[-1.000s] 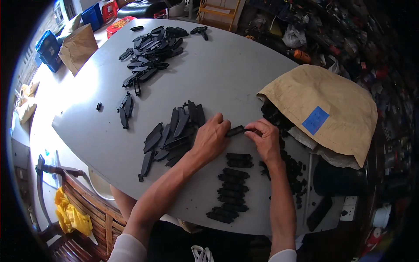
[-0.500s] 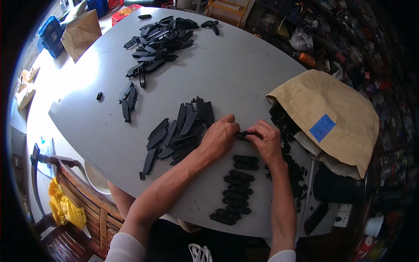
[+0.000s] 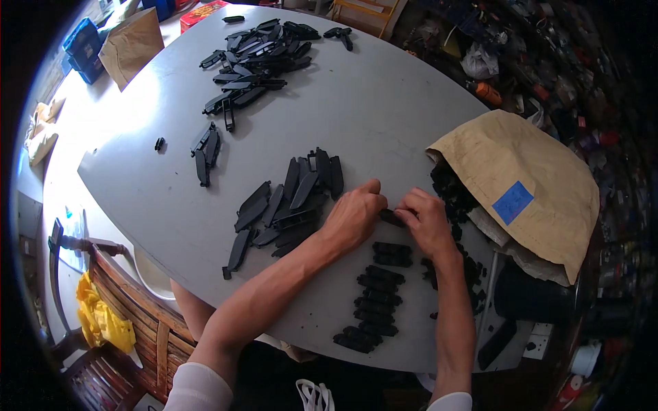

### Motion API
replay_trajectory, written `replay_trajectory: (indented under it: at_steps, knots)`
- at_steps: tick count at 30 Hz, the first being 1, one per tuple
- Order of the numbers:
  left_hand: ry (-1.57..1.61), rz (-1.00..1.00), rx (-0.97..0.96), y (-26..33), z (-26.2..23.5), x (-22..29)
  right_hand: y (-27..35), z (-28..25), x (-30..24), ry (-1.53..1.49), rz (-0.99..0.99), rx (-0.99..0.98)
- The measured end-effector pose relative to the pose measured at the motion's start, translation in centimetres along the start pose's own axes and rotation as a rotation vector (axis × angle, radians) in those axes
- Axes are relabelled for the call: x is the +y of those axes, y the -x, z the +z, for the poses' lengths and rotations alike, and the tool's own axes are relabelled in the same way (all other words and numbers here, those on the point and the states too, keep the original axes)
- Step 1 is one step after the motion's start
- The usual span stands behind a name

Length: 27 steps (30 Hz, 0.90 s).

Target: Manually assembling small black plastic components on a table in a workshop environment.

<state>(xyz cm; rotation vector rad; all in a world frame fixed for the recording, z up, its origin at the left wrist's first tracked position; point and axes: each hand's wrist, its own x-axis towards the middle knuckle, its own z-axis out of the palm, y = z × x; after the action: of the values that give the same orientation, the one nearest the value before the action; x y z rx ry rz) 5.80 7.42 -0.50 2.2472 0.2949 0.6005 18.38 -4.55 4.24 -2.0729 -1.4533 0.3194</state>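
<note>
A small, slim black plastic part (image 3: 391,217) is between my two hands above the table. My left hand (image 3: 356,212) is closed at its left end, its fingertips mostly hidden from view. My right hand (image 3: 426,218) pinches the right end between thumb and fingers. Just in front of my hands, toward me, a column of similar black parts (image 3: 379,296) lies side by side in short groups. Left of my left hand is a loose heap of longer black plastic pieces (image 3: 288,205), some of them open frames.
A brown paper bag (image 3: 552,171) with a blue label lies at the right, small black pieces (image 3: 452,188) spilling from its mouth. A larger pile of black parts (image 3: 257,61) covers the table's far end. A wooden chair (image 3: 137,318) with a yellow bag stands at left.
The whole view has shifted slightly. My right hand has drawn a little away from my left, and more of the black part shows, tilted down to the right.
</note>
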Motion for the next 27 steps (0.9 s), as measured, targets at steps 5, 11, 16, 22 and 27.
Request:
replay_trajectory:
  at_steps: [5, 11, 16, 22, 27]
  knots:
    - [0.054, 0.029, -0.012, -0.2, -0.1, -0.1, -0.8, 0.0, 0.5, 0.117, -0.066, -0.05]
    - [0.093, 0.008, -0.022, -0.4, -0.5, 0.6, 1.0, 1.4, 0.0, 0.199, -0.072, 0.066]
    - [0.043, -0.016, -0.059, -0.3, -0.1, 0.3, 3.9, -1.3, -0.1, 0.171, 0.017, 0.152]
    - [0.037, -0.024, -0.07, -0.3, -0.3, 0.3, 18.5, -6.3, -1.7, 0.096, 0.389, 0.191]
    - [0.077, -0.008, -0.05, -0.4, -0.2, -0.2, 24.7, -5.8, -1.3, 0.156, 0.657, 0.307]
